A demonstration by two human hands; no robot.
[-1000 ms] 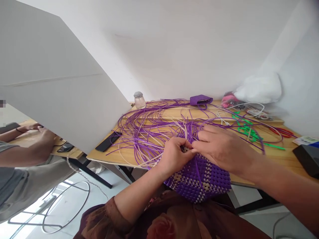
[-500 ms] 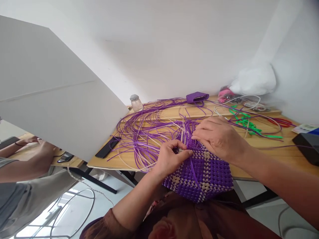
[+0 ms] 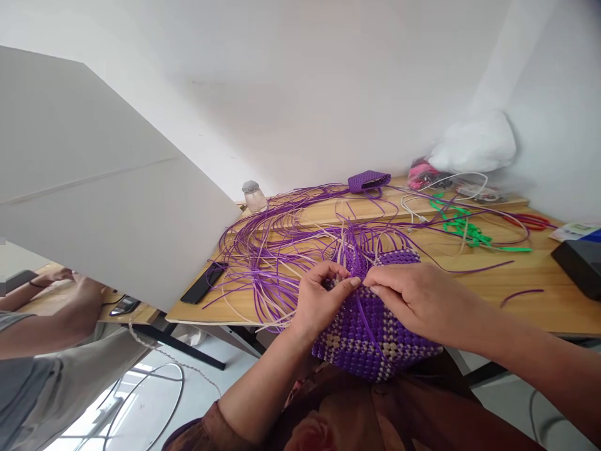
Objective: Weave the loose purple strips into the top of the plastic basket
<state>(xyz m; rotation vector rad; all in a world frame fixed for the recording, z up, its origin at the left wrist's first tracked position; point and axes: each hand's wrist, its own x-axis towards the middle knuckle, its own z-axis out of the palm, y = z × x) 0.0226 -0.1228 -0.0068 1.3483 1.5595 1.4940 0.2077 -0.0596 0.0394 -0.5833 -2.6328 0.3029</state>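
Observation:
A purple and cream woven basket [image 3: 375,351] leans tilted at the table's front edge, against my lap. My left hand [image 3: 319,304] grips its upper part, thumb and forefinger pinched at the weave. Close beside the left thumb, my right hand [image 3: 417,300] is closed in a pinch on a thin purple strip, mostly hidden by the fingers. A loose purple strip end hangs down the basket's side below the left thumb. Long purple and cream strips [image 3: 263,263] fan out from the basket across the table to the left.
A black phone [image 3: 204,283] lies at the left, and a jar [image 3: 255,197] stands behind. Further back is a small purple woven piece [image 3: 369,181]. Green strips [image 3: 464,228], red-handled pliers [image 3: 530,220] and a black box [image 3: 580,266] are at right. Another person sits at far left.
My right hand has come down and toward me, meeting the left fingertips at the weave. My left hand keeps its grip, and the view has shifted slightly.

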